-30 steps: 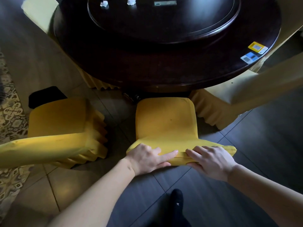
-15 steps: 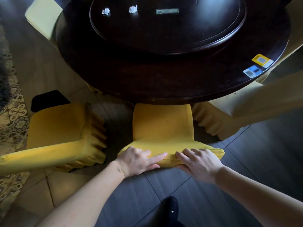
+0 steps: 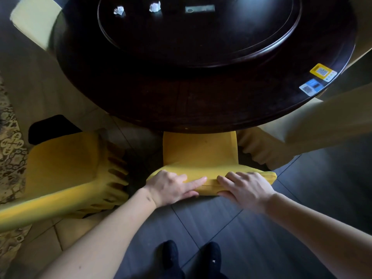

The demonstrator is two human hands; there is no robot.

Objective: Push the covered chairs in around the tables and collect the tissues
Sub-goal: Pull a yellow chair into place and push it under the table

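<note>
A yellow-covered chair (image 3: pixel 199 152) stands straight ahead, its seat partly under the dark round table (image 3: pixel 201 101). My left hand (image 3: pixel 171 187) and my right hand (image 3: pixel 244 189) both grip the top of its backrest, fingers curled over the edge. Two crumpled white tissues lie on the table's turntable at the far side: the left tissue (image 3: pixel 119 11) and the right tissue (image 3: pixel 155 7). A second yellow-covered chair (image 3: pixel 62 170) stands to the left, away from the table and turned at an angle.
A pale covered chair (image 3: pixel 314 125) sits at the right by the table, another pale chair (image 3: pixel 34 23) at the far left. Two QR stickers (image 3: pixel 318 79) lie on the table's right edge. A patterned rug (image 3: pixel 10 158) borders the left. My dark-socked feet (image 3: pixel 191 258) are below.
The middle yellow chair has slid forward under the table with both hands on its backrest; less of the seat shows. I have stepped closer, and both feet now show.
</note>
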